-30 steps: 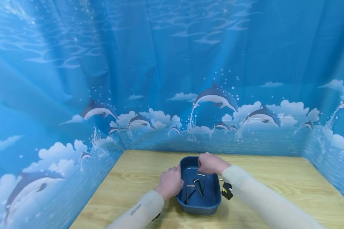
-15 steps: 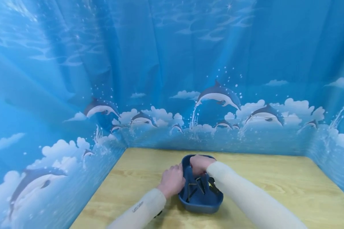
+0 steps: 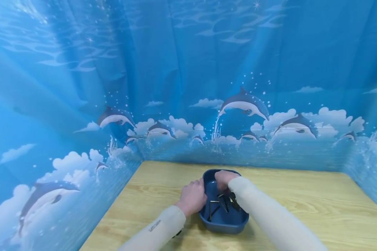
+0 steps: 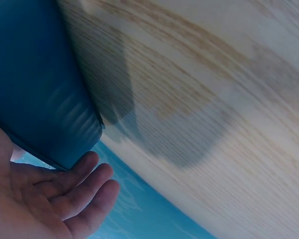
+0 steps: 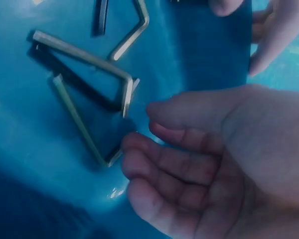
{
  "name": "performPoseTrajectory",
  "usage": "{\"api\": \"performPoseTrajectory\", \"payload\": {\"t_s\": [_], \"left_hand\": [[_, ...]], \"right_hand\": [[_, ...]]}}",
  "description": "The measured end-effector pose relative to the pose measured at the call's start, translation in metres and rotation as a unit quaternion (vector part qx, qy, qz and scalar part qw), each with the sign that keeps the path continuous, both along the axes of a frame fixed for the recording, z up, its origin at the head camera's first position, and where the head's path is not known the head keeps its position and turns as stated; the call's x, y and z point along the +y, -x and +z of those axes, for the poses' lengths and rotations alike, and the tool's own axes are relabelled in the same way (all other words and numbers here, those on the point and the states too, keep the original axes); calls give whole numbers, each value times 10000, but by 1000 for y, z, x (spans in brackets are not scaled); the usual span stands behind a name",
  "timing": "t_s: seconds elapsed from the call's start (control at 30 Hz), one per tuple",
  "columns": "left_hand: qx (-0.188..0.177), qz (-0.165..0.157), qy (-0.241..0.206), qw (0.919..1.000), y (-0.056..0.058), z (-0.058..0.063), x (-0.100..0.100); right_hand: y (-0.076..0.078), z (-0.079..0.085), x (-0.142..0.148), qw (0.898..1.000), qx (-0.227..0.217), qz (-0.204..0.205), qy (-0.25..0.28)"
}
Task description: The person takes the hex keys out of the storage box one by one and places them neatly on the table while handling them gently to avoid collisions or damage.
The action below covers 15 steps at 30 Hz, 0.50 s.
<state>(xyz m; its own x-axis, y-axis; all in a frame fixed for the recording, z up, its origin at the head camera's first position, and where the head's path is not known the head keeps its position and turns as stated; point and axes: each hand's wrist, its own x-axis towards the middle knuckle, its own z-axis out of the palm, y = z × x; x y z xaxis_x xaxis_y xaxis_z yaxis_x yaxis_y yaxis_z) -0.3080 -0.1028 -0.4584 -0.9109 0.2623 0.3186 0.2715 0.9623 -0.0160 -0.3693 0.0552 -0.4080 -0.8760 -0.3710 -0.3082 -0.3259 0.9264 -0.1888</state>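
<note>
A deep blue plastic bin stands on the table and holds several L-shaped hex keys. My left hand grips its left wall, thumb inside and fingers outside; in the left wrist view those fingers lie against the bin's outer side. Inside the far part of the bin is my right hand, its fingers loosely bent and the thumb apart from them. In the right wrist view, one hex key ends close beside its fingertips; whether they touch is unclear. Nothing shows between thumb and fingers.
The bin rests on a light wood-grain table. Behind and beside the table hangs a blue curtain printed with dolphins. A dark wrist device sits under the right sleeve, over the bin.
My right hand has moved from above the bin's far right rim down into the bin, its sleeve now crossing the right wall. My left hand keeps its grip on the bin.
</note>
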Motion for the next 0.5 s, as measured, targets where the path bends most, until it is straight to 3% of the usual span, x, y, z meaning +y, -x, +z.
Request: {"api": "performPoseTrajectory", "payload": {"t_s": [0.23, 0.5], "left_hand": [[-174, 114, 30, 9998, 1, 0, 1], [-179, 107, 88, 9997, 0, 1, 1]], "right_hand": [[-3, 2, 5, 9970, 736, -224, -72], [-3, -6, 5, 9963, 707, -355, -335]]}}
